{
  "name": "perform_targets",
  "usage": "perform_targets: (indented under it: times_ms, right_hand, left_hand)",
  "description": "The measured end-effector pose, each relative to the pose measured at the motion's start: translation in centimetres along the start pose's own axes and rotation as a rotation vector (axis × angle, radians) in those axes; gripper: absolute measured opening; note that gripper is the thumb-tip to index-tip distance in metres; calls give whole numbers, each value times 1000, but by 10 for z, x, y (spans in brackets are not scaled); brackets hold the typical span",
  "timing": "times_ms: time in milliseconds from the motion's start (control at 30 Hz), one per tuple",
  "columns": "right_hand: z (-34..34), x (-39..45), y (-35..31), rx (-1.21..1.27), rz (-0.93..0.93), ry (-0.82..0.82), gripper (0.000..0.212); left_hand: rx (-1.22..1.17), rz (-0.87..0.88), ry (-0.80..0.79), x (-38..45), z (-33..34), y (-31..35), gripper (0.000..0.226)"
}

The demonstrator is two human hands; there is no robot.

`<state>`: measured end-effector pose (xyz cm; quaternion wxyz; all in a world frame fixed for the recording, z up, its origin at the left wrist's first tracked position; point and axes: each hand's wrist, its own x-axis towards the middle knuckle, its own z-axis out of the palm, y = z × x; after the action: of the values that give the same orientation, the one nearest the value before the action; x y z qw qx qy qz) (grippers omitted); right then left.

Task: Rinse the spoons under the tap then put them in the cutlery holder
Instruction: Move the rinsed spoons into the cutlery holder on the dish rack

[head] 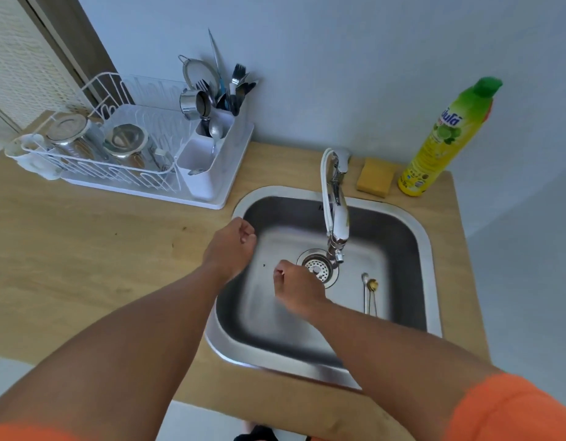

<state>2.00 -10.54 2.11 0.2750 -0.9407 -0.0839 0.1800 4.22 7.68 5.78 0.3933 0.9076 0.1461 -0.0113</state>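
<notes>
- The right hand [299,289] hangs over the sink [429,249] basin beside the drain [318,265], fingers curled, nothing visible in it.
- The left hand [232,246] hovers at the sink's left rim, fingers loosely curled, holding nothing.
- Two spoons [370,294] lie on the basin floor, right of the right hand.
- The tap [337,214] spout ends beyond the right hand.
- The cutlery holder [205,173] stands on the surface [84,249], well beyond the left hand.

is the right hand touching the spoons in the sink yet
Apart. The head view shows bare sink floor between the right hand and the spoons.
</notes>
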Motion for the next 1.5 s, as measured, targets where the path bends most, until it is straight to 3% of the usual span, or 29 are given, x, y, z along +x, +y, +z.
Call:
perform_targets:
  times_ms: [300, 600, 833, 1067, 1367, 1500]
  right_hand:
    - [-24, -56, 128, -113, 339, -92, 22]
    - [-63, -47, 162, -22, 507, -38, 19]
    - [-58, -44, 165, 28, 586, -4, 23]
    - [-50, -39, 170, 59, 644, 17, 23]
    - [-42, -29, 170, 27, 720, -39, 23]
    - [-39, -24, 167, 5, 708, -38, 18]
  left_hand:
    - [147, -11, -269, -27, 90, 26, 8]
    - [229, 19, -546, -58, 182, 61, 13]
    - [214, -69, -566, -59, 225, 86, 31]
    - [344, -144, -534, -53, 248, 96, 45]
    - [369, -180, -498, -59, 243, 92, 21]
    - [324, -239, -514, -59, 238, 84, 21]
